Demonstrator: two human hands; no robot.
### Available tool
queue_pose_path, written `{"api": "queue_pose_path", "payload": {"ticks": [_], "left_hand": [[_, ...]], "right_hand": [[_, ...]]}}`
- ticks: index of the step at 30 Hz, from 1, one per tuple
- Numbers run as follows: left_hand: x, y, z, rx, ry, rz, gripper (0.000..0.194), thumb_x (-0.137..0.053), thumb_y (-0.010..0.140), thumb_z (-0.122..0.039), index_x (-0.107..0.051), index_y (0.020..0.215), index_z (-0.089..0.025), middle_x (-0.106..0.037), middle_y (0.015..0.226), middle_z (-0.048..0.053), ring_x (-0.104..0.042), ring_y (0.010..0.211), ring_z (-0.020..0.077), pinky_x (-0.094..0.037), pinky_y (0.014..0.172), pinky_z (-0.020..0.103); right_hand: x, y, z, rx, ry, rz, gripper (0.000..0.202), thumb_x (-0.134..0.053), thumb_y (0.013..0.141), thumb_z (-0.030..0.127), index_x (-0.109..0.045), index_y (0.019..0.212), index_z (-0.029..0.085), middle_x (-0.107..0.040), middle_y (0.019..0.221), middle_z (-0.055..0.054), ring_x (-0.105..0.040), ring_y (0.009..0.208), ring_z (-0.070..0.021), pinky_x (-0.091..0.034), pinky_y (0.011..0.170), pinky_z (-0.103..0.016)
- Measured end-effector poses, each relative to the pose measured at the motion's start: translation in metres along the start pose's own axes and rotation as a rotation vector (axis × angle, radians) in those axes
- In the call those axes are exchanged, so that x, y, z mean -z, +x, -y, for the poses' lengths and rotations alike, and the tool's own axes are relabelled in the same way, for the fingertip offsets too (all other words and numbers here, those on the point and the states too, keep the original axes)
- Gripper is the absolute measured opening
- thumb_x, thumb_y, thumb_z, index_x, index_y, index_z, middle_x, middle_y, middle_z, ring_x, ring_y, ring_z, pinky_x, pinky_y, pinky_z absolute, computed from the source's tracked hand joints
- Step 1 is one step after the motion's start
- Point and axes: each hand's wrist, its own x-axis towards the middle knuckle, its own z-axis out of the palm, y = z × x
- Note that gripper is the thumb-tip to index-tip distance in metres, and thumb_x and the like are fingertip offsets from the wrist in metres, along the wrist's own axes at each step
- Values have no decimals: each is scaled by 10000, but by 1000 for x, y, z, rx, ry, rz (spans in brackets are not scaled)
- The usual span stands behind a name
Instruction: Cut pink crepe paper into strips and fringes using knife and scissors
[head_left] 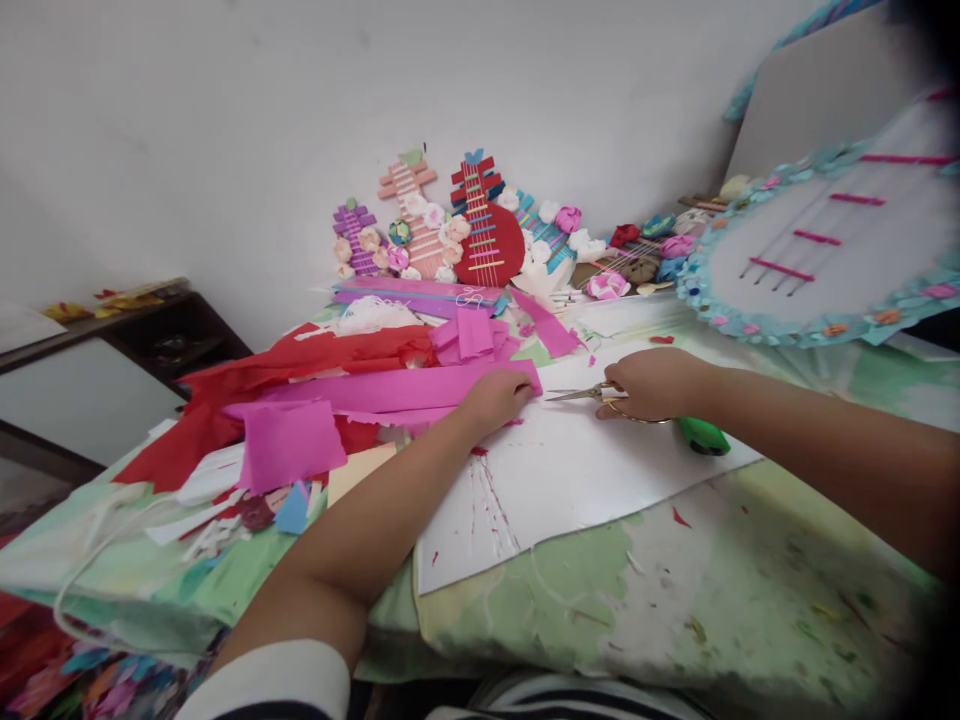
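Left hand: here it is on the strip, the left hand (496, 402) bent over the right end of a long pink strip (405, 388), fingertips pinched on the paper, likely to keep that end steady.
Right hand: the right hand (656, 382) is wrapped around the scissors (576, 394), fingers at the loops, blades aimed left at the strip's end and just short of touching it. The hands are near each other but apart.
Pink strip: it runs leftward from the white board (592, 490) over the loose papers, lying flat, which seems to spare the hand from carrying its length.
White board: angled toward the tabletop's near edge, probably serving as a firm work surface; glue-like streaks and red scraps mark its near left part.
Green thing: a green object (703, 436) sits by the board's right edge, just below the right wrist; too blurred to name.
Left side: a pink square (289, 445) rests near the tabletop's left edge, with red paper (217, 400) spread behind it, apparently pushed aside for working room.
Far edge: a red paper guitar (491, 245) leans among smaller decorated ones, upright against the wall (285, 120), perhaps to save space.
Far right corner: a big flower-rimmed panel (806, 240) stands tilted there.
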Motion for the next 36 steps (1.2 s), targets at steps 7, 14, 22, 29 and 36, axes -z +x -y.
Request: {"api": "queue_pose_path", "payload": {"ticks": [7,14,22,29,36], "left_hand": [[-2,3,6,-69,-34,-70,255,-361,828,-243,-605,873,-183,-621,897,37,-536,828,169,-407,747,265],[-6,3,8,-72,-67,-130,212,-374,821,-209,-583,847,-184,-620,855,27,-543,779,164,-411,681,253],[-6,3,8,-75,-87,-135,199,-383,816,-198,-580,796,-182,-616,797,22,-541,732,161,-405,641,249],[-8,4,9,-121,-108,-128,195,-405,810,-193,-598,805,-169,-604,814,29,-530,762,158,-406,684,254],[-8,4,8,-118,-152,-128,185,-427,805,-185,-609,819,-157,-587,839,38,-522,791,152,-407,722,254]], "right_hand": [[-2,14,7,11,-52,-25,516,-394,698,612,-593,821,152,-624,797,-149,-577,748,-260,-348,553,-297],[-5,15,13,19,-113,-71,530,-388,712,604,-590,834,129,-613,792,-158,-585,726,-271,-344,523,-296],[-6,23,14,77,-121,-87,521,-373,726,599,-593,824,137,-609,752,-138,-579,721,-264,-294,479,-278],[-5,28,15,116,-138,-49,545,-347,728,622,-596,806,143,-613,738,-132,-572,682,-250,-277,480,-274],[-6,31,14,125,-158,-2,580,-334,722,643,-605,812,138,-617,746,-139,-566,684,-234,-281,498,-265]]}}
